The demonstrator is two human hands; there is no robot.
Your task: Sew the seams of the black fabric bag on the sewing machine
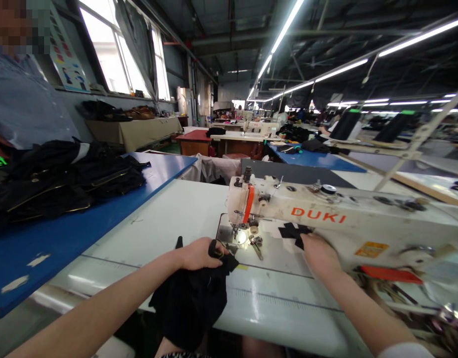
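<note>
My left hand [201, 252] has its fingers closed on the black fabric [191, 303], which looks soft, limp and light, so I'd hold it bunched near the edge. My right hand [318, 254] touches a small black patch [293, 231]; I cannot tell if its fingers pinch it.

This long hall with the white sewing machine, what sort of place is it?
Probably a garment factory: the white DUKI sewing machine, a pile of black zipped garments on the blue table, more sewing stations behind under strip lights.

Bright tube lighting, window glare, edges warped, corners blurred.
</note>
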